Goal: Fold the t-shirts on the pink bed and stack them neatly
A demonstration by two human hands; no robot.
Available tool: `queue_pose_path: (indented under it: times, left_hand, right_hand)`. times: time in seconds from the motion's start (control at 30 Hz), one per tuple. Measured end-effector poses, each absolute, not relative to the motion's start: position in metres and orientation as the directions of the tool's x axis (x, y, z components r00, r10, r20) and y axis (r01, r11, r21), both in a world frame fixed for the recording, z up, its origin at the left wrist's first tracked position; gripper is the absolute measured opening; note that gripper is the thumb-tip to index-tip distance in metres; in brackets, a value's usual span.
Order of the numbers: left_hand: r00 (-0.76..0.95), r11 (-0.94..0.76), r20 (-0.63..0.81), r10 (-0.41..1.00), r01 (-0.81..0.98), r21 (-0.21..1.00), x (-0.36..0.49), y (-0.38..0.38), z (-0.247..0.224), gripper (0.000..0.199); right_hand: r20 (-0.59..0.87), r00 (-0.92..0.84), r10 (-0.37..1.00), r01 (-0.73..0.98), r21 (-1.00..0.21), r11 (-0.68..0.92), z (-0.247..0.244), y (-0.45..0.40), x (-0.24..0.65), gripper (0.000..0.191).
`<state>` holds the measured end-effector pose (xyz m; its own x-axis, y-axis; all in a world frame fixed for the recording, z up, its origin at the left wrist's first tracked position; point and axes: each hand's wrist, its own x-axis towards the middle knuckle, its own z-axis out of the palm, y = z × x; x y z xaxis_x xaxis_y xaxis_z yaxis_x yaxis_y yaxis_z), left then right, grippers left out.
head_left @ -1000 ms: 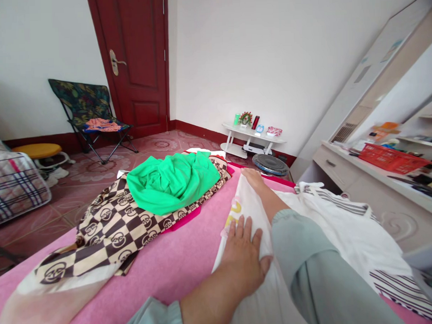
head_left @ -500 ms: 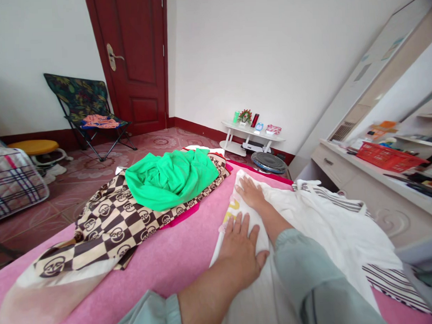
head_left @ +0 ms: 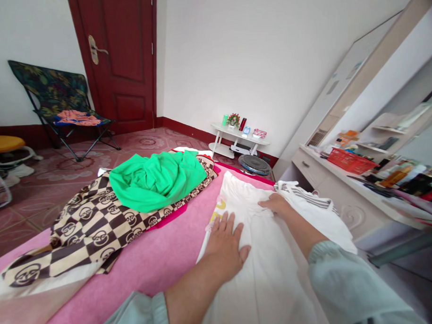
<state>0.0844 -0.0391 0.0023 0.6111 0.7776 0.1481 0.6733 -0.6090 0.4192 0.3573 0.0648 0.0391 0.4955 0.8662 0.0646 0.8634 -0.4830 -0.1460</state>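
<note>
A white garment (head_left: 262, 259) with a yellow print along its left side is spread over the pink bedding (head_left: 149, 273). My left hand (head_left: 224, 247) lies flat on it near the print, fingers spread. Farther to the right, my right hand (head_left: 276, 203) has its fingers closed on the white cloth, which wrinkles towards the fingertips. White cloth with dark-striped trim (head_left: 309, 196) lies just beyond that hand; whether it is part of the same garment I cannot tell.
To the left lie a bunched green garment (head_left: 160, 178) and brown-and-cream checked cloth (head_left: 97, 218). A folding chair (head_left: 54, 96) stands by the red door (head_left: 123, 56). A dresser with a red basket (head_left: 350, 161) is on the right, a low white shelf (head_left: 239, 133) at the back.
My right hand has moved right from the garment's far left edge, going from flat to gripping the cloth. The right part of the garment is drawn inward. The view has turned slightly right.
</note>
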Motion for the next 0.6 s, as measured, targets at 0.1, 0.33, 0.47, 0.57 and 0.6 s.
queue_pose_path:
  times: [0.1, 0.33, 0.47, 0.57, 0.6]
  left_hand:
    - [0.613, -0.616, 0.158, 0.774, 0.670, 0.414, 0.084, -0.039, 0.002, 0.064]
    - [0.595, -0.620, 0.206, 0.777, 0.667, 0.413, 0.086, -0.039, -0.007, 0.063]
    - [0.592, -0.623, 0.221, 0.775, 0.658, 0.423, 0.086, -0.038, -0.009, 0.063]
    - [0.597, -0.623, 0.214, 0.773, 0.653, 0.431, 0.085, -0.039, -0.007, 0.062]
    - [0.597, -0.624, 0.217, 0.773, 0.651, 0.432, 0.085, -0.039, -0.007, 0.062]
  right_hand:
    - [0.116, 0.472, 0.874, 0.877, -0.163, -0.452, 0.036, 0.060, 0.347, 0.023]
    - [0.338, -0.089, 0.937, 0.989, -0.079, 0.123, 0.037, 0.018, 0.281, 0.024]
    - [0.442, -0.223, 0.869, 0.940, -0.139, 0.312, 0.035, -0.005, 0.265, 0.023]
    - [0.468, -0.037, 0.883, 0.958, -0.235, 0.164, 0.031, -0.008, 0.270, 0.022]
    - [0.457, 0.016, 0.889, 0.962, -0.250, 0.111, 0.030, -0.008, 0.273, 0.023]
